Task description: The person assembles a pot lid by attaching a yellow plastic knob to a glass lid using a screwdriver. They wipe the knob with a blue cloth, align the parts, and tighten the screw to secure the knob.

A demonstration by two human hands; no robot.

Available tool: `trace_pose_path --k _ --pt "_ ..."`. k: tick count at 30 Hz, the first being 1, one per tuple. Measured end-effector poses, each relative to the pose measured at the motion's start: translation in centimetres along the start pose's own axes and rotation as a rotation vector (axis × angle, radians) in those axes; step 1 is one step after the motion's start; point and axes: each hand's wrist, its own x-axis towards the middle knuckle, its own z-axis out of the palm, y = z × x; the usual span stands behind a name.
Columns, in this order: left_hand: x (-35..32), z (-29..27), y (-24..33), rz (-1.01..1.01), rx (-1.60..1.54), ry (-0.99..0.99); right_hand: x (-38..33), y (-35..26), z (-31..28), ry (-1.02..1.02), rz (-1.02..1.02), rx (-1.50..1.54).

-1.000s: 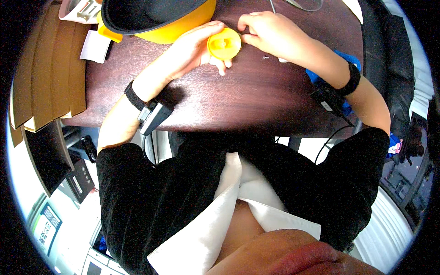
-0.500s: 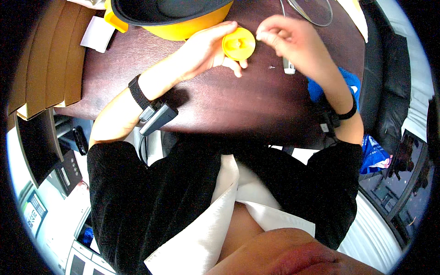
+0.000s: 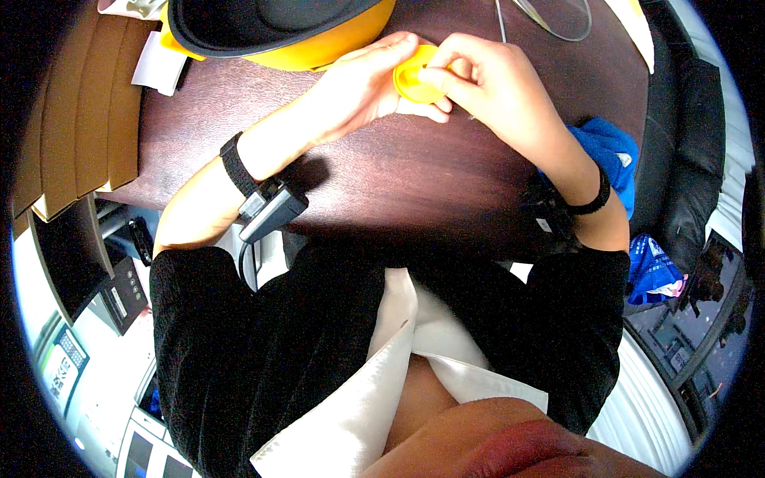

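A round yellow lid knob (image 3: 405, 80), its hollow side with a raised centre facing up, rests in my left hand (image 3: 366, 86). The left thumb lies along its top edge and the fingers support it from below. My right hand (image 3: 498, 84) is pinched over the knob's middle, thumb and forefinger touching its centre. Whatever sits between those fingertips is too small or hidden to make out. Just beyond the left hand stands a yellow pan (image 3: 319, 49) with a black inside.
A clear glass lid (image 3: 562, 17) lies at the far right, near a thin metal shaft (image 3: 501, 20) partly covered by my right hand. A blue cloth (image 3: 610, 151) is by my right wrist. Cardboard boxes (image 3: 68, 103) and white paper (image 3: 158, 64) line the left side of the brown table (image 3: 382, 171).
My right hand has moved left and its pinched fingers now touch the knob's centre. It covers the spot where a small screw and a light-coloured handle showed on the table.
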Motion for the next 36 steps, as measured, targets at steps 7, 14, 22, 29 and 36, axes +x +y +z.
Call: trace_pose_path --k 7,14,22,29,36 --pt "0.0 -0.1 0.0 -0.001 -0.030 0.017 -0.1 0.3 -0.1 -0.023 0.001 -0.068" --pt "-0.2 -0.4 0.0 -0.002 -0.006 -0.016 -0.1 0.8 0.5 0.031 0.010 0.012" --pt "-0.3 -0.5 -0.1 0.010 0.018 -0.076 -0.2 0.8 0.6 0.035 0.052 0.071" --pt "-0.4 -0.1 0.1 0.013 0.077 -0.071 -0.1 1.1 0.9 0.040 0.087 0.109" --pt "-0.6 -0.1 0.0 0.036 0.200 -0.059 0.0 0.4 0.8 0.035 0.162 0.046"
